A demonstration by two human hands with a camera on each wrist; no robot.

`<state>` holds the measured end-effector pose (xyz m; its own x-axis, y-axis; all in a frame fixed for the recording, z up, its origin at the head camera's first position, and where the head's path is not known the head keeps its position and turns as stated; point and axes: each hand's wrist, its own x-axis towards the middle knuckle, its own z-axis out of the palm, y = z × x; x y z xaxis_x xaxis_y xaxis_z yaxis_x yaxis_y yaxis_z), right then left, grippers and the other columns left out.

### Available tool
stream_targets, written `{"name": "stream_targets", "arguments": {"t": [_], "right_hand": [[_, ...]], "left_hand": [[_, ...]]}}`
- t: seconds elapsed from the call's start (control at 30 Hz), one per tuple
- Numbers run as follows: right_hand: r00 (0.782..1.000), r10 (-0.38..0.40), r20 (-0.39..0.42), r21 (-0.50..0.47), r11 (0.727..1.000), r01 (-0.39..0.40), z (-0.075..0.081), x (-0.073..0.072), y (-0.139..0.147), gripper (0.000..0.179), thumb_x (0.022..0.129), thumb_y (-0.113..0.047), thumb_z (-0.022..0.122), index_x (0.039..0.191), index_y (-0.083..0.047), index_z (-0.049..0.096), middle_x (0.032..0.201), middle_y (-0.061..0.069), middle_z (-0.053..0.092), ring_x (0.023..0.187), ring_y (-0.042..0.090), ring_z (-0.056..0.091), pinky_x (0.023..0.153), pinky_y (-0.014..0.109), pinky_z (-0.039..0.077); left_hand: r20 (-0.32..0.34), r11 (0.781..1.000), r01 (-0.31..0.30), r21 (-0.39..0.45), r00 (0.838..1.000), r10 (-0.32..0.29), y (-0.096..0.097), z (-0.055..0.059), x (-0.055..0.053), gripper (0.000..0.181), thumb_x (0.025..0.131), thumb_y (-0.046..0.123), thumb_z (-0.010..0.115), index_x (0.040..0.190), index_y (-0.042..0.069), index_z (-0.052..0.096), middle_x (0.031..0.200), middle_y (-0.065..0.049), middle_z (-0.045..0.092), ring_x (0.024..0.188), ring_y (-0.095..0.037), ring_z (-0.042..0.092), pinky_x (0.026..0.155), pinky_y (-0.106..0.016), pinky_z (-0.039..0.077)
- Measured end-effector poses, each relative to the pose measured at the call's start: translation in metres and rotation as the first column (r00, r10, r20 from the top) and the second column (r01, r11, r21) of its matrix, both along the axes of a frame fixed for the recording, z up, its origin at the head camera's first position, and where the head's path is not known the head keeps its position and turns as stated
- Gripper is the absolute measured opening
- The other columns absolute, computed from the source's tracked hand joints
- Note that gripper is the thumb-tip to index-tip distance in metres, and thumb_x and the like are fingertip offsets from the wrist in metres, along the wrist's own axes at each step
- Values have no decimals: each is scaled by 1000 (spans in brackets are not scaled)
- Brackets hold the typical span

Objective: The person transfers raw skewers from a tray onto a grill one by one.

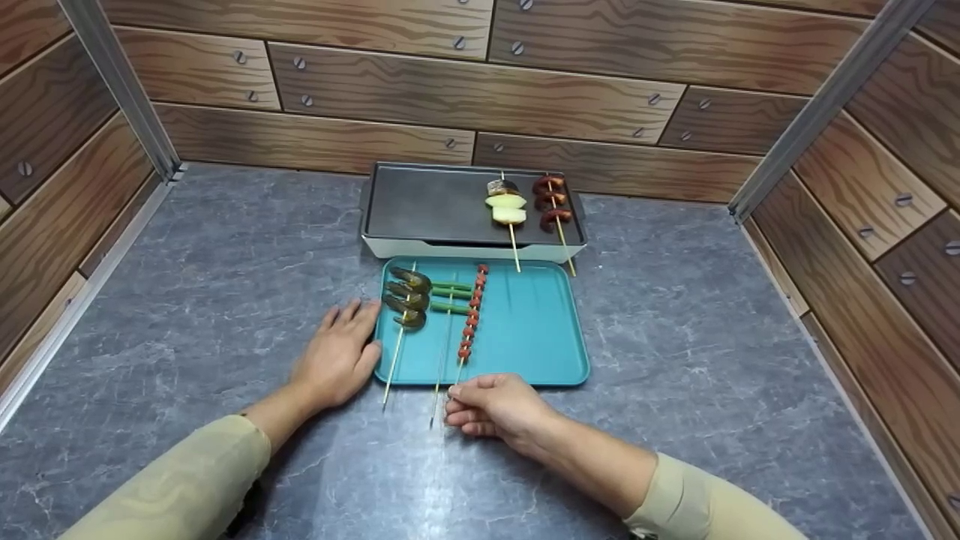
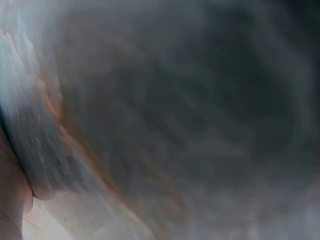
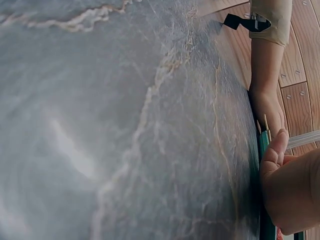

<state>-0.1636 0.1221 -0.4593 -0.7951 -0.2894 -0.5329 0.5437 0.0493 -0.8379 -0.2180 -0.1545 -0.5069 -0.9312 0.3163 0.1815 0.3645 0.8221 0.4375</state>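
My right hand [image 1: 499, 409] pinches the lower end of a skewer of small red pieces [image 1: 472, 319], at the front edge of a teal tray [image 1: 532, 322]. The red pieces lie over the tray. My left hand [image 1: 337, 356] lies with straight fingers on the table, its fingertips and thumb right at the tray's left rim. To the left on the tray are a skewer of dark, curled shrimp [image 1: 407, 298] and a skewer of green stalks [image 1: 450, 307], their sticks jutting past the front rim. In the right wrist view the right hand [image 3: 287, 185] shows at the tray's edge; the left wrist view is mostly blurred tabletop.
Behind the tray stands a flat-topped grill [image 1: 431, 202] with a dark plate. On its right side lie a skewer with pale green chunks [image 1: 508, 202] and one with reddish-brown curled pieces [image 1: 553, 201], sticks pointing toward me. Wood-patterned walls [image 1: 375, 86] enclose the grey table [image 1: 675, 315].
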Motion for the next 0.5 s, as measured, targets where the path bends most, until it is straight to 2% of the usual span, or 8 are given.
{"name": "stream_targets", "arguments": {"t": [0.1, 0.33, 0.5], "right_hand": [[1000, 1, -7, -3, 1000, -1, 2, 1, 3, 16, 100, -9, 72, 110, 4, 72, 90, 9, 77, 73, 11, 74, 65, 22, 61], [999, 2, -33, -34, 999, -3, 8, 3, 16, 22, 100, -6, 70, 117, 7, 69, 94, 11, 78, 77, 12, 76, 69, 23, 63], [997, -12, -70, -44, 999, 9, 11, 6, 27, 23, 101, -7, 71, 117, 8, 69, 95, 10, 78, 78, 11, 74, 70, 22, 62]], "left_hand": [[-3, 1000, 1, 0, 1000, -1, 0, 0, 0, 63, 109, 28, 47, 164, -2, 35, 166, -17, 40, 157, -41, 28, 131, -55, 14], [-34, 1000, 2, 6, 999, -2, -1, -1, 0, 62, 108, 25, 50, 162, -4, 37, 163, -19, 44, 155, -42, 32, 130, -56, 17], [-32, 1000, 3, 9, 999, -2, 0, -1, 0, 62, 108, 25, 50, 162, -3, 38, 163, -19, 44, 155, -42, 32, 130, -56, 17]]}}
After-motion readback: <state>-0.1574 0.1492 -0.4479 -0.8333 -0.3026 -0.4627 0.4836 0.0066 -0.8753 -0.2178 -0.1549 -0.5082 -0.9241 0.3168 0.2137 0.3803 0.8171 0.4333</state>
